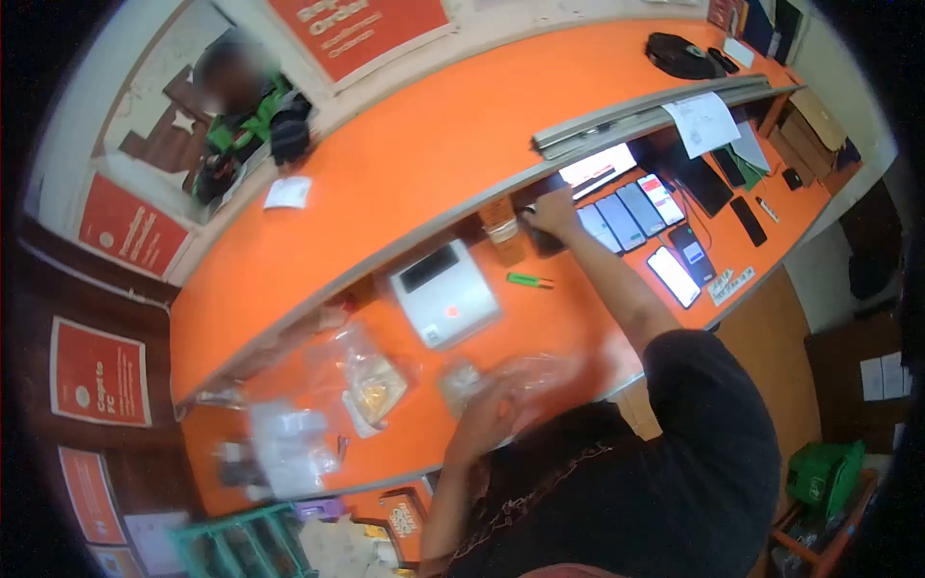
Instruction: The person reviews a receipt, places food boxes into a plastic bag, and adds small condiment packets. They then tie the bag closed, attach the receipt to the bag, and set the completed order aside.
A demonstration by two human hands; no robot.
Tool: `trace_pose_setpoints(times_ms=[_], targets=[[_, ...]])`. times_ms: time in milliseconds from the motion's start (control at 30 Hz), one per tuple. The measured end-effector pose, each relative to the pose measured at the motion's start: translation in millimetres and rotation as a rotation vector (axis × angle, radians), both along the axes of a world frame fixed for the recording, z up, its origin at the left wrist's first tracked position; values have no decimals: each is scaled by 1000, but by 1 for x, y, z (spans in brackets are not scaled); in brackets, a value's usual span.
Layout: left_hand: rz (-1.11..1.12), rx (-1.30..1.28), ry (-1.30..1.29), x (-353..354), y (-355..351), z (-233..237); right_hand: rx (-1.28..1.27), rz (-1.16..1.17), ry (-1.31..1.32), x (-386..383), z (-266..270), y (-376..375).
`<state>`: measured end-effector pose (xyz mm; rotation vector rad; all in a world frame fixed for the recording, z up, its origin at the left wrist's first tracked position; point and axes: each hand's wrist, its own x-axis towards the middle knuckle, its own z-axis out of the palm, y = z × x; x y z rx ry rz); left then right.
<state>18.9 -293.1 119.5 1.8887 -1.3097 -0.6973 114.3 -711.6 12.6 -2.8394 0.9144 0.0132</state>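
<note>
At the orange worktop [583, 313], my right hand [553, 214] reaches to a black object [545, 240] beneath the raised shelf [405, 149], between a brown box [504, 234] and a row of phones [617, 220]. The object lies under and just beside my fingers, on the side toward my body; my right hand is far the nearer. Partly covered, it hides its long axis, and I cannot tell whether that grip is closed on it. My left hand [485, 421], blurred and part curled, is low at the near edge. A clear plastic bag [459, 380] lies just beyond it, toward the shelf; whether that grip pinches any plastic, I cannot tell.
</note>
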Motion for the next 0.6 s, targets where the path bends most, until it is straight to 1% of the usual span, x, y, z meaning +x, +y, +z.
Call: trace_pose_setpoints(times_ms=[67, 100, 167, 200, 233, 333, 400, 433, 500, 533, 600], targets=[[0, 24, -32, 17, -55, -7, -160, 5, -221, -10, -7, 13], [7, 36, -37, 20, -80, -13, -91, -4, -379, -22, -3, 18], [-23, 0, -371, 34, -132, -23, 3, -61, -714, -38, -26, 14], [-30, 23, -383, 43, -154, -34, 48, -90, -888, -43, -34, 13], [-34, 45, -392, 51, -175, -50, -91, -171, -910, -60, -27, 21], [50, 82, -537, 64, -225, -103, 573, -530, -756, -103, -18, 22], [49, 237, -648, 73, -253, -113, 364, -467, -916, -121, -66, 11], [48, 320, -696, 76, -259, -121, 455, -487, -906, -133, -65, 6], [86, 371, -760, 83, -263, -133, 639, -577, -866, -151, -58, 4], [93, 384, -790, 82, -269, -137, 637, -540, -864, -154, -56, 3], [101, 428, -664, 80, -275, -138, 625, -478, -861, -164, -53, 1]])
